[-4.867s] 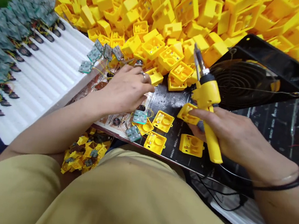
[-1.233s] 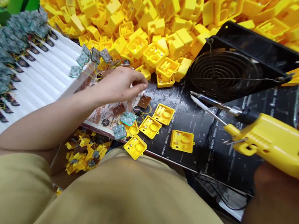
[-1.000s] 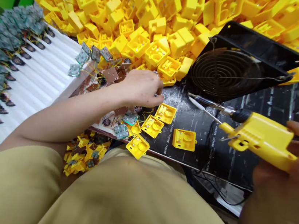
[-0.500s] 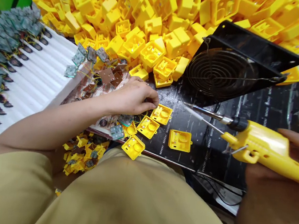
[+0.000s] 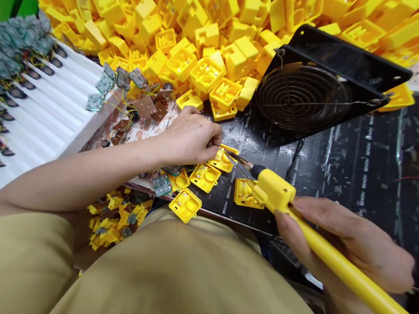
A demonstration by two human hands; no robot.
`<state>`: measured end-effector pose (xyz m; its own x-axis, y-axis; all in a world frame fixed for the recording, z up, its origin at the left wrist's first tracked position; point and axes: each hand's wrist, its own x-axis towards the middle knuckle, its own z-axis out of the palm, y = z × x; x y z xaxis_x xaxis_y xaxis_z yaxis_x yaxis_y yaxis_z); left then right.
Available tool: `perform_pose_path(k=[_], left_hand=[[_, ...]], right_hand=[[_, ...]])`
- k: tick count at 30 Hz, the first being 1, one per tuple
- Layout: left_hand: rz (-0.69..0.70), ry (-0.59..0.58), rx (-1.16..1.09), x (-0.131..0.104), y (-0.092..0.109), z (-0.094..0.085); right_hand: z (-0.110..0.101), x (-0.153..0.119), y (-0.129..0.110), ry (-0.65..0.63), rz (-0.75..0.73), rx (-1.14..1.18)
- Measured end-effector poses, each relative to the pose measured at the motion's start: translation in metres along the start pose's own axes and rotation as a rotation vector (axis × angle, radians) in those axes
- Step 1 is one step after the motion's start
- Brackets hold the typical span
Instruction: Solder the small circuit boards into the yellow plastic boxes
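My right hand (image 5: 348, 242) is closed around a yellow soldering iron (image 5: 277, 189) that has a thin feed tube beside its metal shaft. The iron's tip reaches over a small open yellow plastic case (image 5: 223, 161), close to my left fingers. My left hand (image 5: 196, 137) is pinched at that case's upper left corner; what the fingertips hold is hidden. Just below lie another yellow case (image 5: 204, 177) and a third case (image 5: 185, 205) at the table edge. One more case (image 5: 245, 192) sits to the right, partly behind the iron. A green circuit board (image 5: 162, 185) lies left of them.
A large heap of yellow cases (image 5: 147, 15) fills the back. A black fan (image 5: 306, 92) stands on the black bench (image 5: 331, 168). On the left, a white foam tray (image 5: 62, 101) carries rows of circuit boards with wires. Loose brown boards (image 5: 144, 107) lie behind my left forearm.
My right hand has brought the soldering iron left, from beside the fan to the case at my left fingers. My left hand stays almost in place. The view has shifted slightly.
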<state>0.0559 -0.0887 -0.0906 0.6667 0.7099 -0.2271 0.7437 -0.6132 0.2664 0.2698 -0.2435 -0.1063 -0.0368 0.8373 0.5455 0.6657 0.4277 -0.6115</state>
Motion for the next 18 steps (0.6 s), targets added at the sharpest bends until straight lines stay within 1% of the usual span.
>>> perform_pose_path(k=[1, 4, 9, 13, 14, 15, 18], left_hand=[[0.003, 0.003, 0.009, 0.000, 0.001, -0.001], [0.012, -0.006, 0.034, 0.002, 0.002, -0.003], [0.012, -0.055, 0.071, 0.005, 0.004, -0.008], [0.002, -0.077, 0.081, 0.008, 0.005, -0.009], [-0.004, -0.084, 0.081, 0.008, 0.005, -0.009], [-0.007, -0.090, 0.080, 0.008, 0.005, -0.010], [0.003, -0.095, 0.077, 0.008, 0.005, -0.010]], right_hand=[[0.001, 0.002, 0.005, -0.023, -0.044, 0.017], [0.003, 0.009, 0.011, -0.095, -0.099, 0.012], [0.002, 0.023, 0.006, -0.143, -0.283, -0.061], [-0.007, 0.029, 0.003, -0.185, -0.300, -0.064], [-0.010, 0.028, 0.001, -0.185, -0.255, -0.075], [-0.013, 0.026, -0.002, -0.184, -0.159, -0.090], [-0.020, 0.017, -0.015, -0.154, 0.204, -0.081]])
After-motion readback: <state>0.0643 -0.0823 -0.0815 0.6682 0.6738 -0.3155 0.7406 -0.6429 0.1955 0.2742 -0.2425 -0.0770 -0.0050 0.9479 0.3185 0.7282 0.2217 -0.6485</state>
